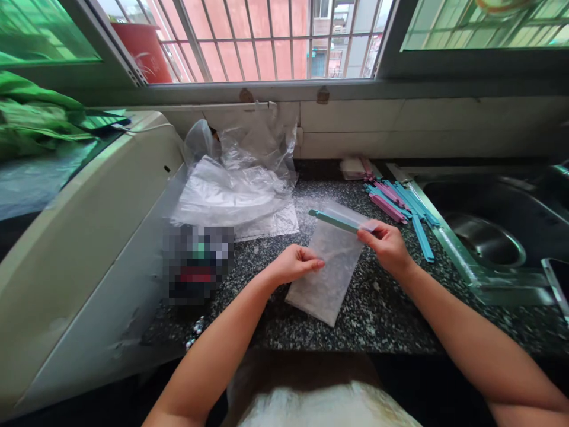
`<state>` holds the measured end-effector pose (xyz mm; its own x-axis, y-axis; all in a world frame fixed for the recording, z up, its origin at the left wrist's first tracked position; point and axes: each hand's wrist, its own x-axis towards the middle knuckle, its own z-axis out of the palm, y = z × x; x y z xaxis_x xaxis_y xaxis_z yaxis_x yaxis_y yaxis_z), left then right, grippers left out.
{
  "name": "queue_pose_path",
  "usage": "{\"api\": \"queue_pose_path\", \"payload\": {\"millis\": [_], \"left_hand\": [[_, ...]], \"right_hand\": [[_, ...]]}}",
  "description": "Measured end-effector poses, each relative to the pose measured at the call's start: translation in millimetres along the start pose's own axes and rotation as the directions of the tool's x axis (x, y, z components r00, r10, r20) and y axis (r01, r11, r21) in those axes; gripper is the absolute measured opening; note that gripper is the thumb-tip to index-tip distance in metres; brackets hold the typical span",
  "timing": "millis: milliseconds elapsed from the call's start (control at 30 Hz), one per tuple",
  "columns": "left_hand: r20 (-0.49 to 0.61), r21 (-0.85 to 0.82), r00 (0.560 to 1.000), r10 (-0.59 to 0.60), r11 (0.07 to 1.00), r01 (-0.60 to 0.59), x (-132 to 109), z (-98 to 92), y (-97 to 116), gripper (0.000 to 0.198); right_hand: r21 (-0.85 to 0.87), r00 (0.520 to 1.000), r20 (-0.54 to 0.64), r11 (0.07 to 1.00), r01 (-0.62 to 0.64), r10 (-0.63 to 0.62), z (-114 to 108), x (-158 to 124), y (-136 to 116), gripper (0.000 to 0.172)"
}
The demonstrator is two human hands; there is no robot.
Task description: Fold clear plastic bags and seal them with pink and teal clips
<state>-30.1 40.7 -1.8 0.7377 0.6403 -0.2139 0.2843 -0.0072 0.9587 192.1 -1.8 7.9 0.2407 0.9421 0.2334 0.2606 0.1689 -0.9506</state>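
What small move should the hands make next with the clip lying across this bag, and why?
Perhaps the right hand should squeeze the clip firmly: this hand grips its right end, hiding whether that end is latched, and the left hand holds the bag lower down.

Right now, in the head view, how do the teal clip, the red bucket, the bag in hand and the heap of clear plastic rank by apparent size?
1. Heap of clear plastic
2. Bag in hand
3. Red bucket, partly hidden
4. Teal clip
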Motion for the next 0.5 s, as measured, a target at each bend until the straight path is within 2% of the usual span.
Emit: {"api": "queue_pose_path", "payload": {"millis": [200, 233, 300, 400, 500], "left_hand": [[0.089, 0.016, 0.996, -0.007, 1.000, 0.006, -4.8, -3.1, 3.9, 0.047], [0.052, 0.006, 0.999, -0.001, 1.000, 0.001, -5.1, -3.9, 4.5, 0.046], [-0.096, -0.052, 0.995, 0.033, 0.998, -0.039, -4.1, -4.9, 5.2, 0.042], [-0.309, -0.183, 0.948, 0.071, 0.974, -0.133, -0.1, -3.9, 4.0, 0.042], [-0.433, -0.282, 0.900, 0.049, 0.941, -0.187, 3.1, -1.8, 1.4, 0.041]], "right_hand": [[-0.011, 0.997, 0.071, 0.999, -0.036, 0.037, 2.2, 0.7, 4.2, 0.033], [-0.014, 0.994, 0.094, 0.999, -0.052, 0.053, 3.4, 0.1, 3.8, 0.033], [-0.028, 0.985, 0.147, 0.996, -0.085, 0.088, 7.4, -1.9, 1.7, 0.033], [-0.050, 0.963, 0.239, 0.992, -0.116, 0.124, 16.0, -5.8, -2.5, 0.034], [0.007, 0.948, 0.278, 0.987, -0.161, 0.153, 24.2, -9.9, -4.6, 0.036]]}}
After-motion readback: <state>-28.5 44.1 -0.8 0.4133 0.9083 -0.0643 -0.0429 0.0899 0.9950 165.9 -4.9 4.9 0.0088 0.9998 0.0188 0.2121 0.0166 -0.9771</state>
